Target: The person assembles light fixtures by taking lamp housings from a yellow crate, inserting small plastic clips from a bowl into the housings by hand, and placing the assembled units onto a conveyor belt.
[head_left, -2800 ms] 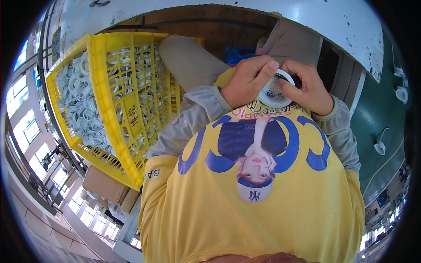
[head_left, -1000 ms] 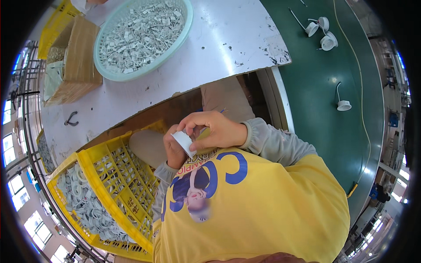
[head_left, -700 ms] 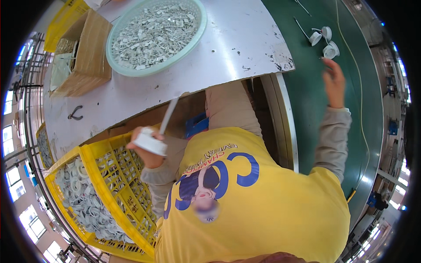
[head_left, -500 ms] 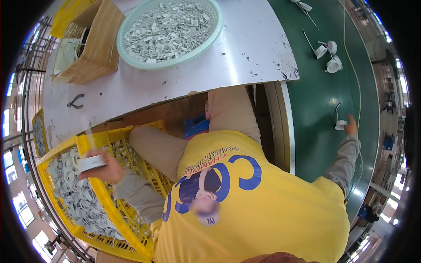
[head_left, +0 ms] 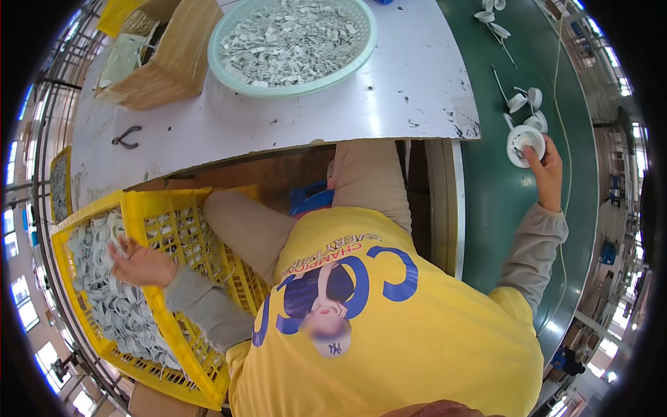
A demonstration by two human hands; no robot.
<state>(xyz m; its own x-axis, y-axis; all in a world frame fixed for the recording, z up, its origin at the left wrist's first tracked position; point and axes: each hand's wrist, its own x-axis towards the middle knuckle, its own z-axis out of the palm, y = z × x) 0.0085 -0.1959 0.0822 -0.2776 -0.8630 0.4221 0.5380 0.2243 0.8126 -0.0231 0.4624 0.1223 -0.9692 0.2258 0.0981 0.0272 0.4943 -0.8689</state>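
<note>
Meanwhile, pliers point(head_left: 126, 137), a cardboard box point(head_left: 158, 66) and seemingly a parts-filled basin point(head_left: 294, 43) crowd the worktable point(head_left: 389, 97).

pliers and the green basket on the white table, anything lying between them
Nothing: in the head view, bare white tabletop runs from the pliers to the green basket.

A white worktable point(head_left: 389, 97) filled the upper half of the view. At twelve o'clock on it stood a pale green round basket point(head_left: 295, 42) heaped with small grey-white parts. At about eleven o'clock sat an open cardboard box point(head_left: 163, 59), tilted, and below it, toward ten o'clock, black pliers point(head_left: 126, 137) lay flat on the tabletop. Under the table edge near the centre a blue object point(head_left: 311, 199) showed between the person's legs.
</note>
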